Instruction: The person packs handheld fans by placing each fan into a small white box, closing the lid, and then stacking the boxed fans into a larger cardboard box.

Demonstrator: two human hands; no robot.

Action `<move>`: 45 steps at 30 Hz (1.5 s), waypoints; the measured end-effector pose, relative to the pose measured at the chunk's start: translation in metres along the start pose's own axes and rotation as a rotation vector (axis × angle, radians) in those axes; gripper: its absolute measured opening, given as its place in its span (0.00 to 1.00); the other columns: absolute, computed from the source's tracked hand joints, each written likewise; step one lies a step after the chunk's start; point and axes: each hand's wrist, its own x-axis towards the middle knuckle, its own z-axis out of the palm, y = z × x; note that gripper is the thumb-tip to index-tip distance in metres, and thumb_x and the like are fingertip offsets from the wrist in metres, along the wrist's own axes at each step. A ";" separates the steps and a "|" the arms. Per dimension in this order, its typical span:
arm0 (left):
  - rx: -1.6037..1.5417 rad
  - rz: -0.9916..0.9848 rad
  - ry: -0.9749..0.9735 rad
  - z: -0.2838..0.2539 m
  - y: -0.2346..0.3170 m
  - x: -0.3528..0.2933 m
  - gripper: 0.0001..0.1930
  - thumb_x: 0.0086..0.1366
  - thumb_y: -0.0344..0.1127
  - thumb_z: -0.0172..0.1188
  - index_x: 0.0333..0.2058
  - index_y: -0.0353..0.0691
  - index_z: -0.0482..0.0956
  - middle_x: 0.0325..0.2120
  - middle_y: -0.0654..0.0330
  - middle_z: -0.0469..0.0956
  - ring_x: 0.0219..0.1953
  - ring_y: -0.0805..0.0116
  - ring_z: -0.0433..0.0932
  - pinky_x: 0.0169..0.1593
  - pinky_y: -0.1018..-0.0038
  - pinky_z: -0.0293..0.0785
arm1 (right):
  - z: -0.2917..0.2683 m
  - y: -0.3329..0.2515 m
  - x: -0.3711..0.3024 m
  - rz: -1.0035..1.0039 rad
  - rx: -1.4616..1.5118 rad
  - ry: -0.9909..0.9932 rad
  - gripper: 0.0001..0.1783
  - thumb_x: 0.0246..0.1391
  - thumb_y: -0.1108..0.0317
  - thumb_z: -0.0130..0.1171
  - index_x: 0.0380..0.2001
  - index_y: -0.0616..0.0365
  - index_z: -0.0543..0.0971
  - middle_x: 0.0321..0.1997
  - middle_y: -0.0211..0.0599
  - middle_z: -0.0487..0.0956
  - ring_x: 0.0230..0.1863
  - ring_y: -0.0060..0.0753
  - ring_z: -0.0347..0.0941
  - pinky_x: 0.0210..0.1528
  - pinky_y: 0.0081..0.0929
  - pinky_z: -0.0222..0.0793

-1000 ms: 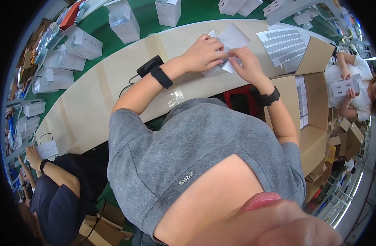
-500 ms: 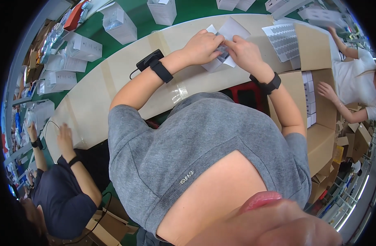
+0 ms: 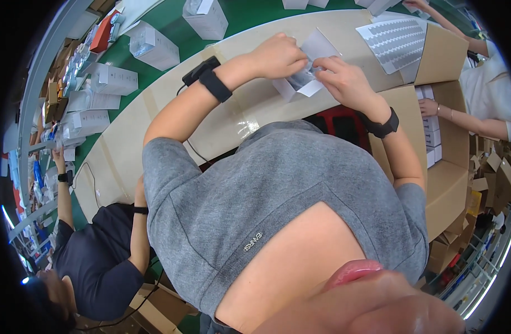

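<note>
My left hand [image 3: 278, 55] and my right hand [image 3: 347, 83] meet over the tan worktable [image 3: 155, 117], both holding a small flat white carton [image 3: 306, 80] with a clear plastic piece at its middle. My left fingers curl over its upper left edge. My right fingertips pinch its right side. Each wrist carries a black band. My grey shirt fills the middle of the view.
A white sheet of small labels [image 3: 394, 42] lies at the table's right end. Open brown cartons [image 3: 447, 167] stand to my right, where another person's arm [image 3: 467, 119] reaches in. White boxes [image 3: 152, 47] sit on the green belt beyond. A person in dark clothes [image 3: 94, 261] works at my left.
My hands and the white carton stay together on the table, turning it slightly. The person at my left has raised an arm toward the shelves. The person at right now reaches into the carton.
</note>
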 end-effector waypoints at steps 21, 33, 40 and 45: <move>-0.299 -0.408 0.053 -0.036 -0.032 -0.039 0.19 0.42 0.43 0.67 0.30 0.41 0.72 0.18 0.60 0.72 0.23 0.64 0.72 0.28 0.71 0.67 | 0.034 -0.053 0.037 0.251 0.141 0.350 0.03 0.43 0.74 0.55 0.26 0.60 0.74 0.34 0.32 0.74 0.36 0.36 0.69 0.33 0.28 0.67; -0.835 -0.442 0.781 0.016 -0.055 -0.098 0.40 0.40 0.41 0.70 0.52 0.37 0.62 0.48 0.56 0.67 0.50 0.63 0.66 0.52 0.71 0.62 | 0.037 -0.045 0.043 0.250 0.192 0.368 0.04 0.44 0.75 0.54 0.27 0.60 0.74 0.35 0.33 0.74 0.38 0.38 0.70 0.37 0.28 0.67; -0.947 -0.399 0.202 0.045 -0.004 -0.062 0.44 0.35 0.40 0.73 0.52 0.36 0.62 0.48 0.53 0.68 0.52 0.63 0.65 0.56 0.71 0.58 | -0.004 -0.059 0.008 0.258 0.287 0.256 0.05 0.44 0.75 0.55 0.28 0.61 0.74 0.39 0.38 0.75 0.41 0.42 0.70 0.41 0.29 0.67; -0.898 -0.508 0.078 0.021 -0.009 -0.059 0.36 0.37 0.39 0.72 0.47 0.35 0.67 0.44 0.56 0.72 0.44 0.67 0.71 0.47 0.73 0.68 | -0.109 -0.083 -0.032 0.561 0.093 0.357 0.11 0.47 0.72 0.55 0.37 0.61 0.75 0.39 0.38 0.75 0.39 0.32 0.72 0.42 0.25 0.66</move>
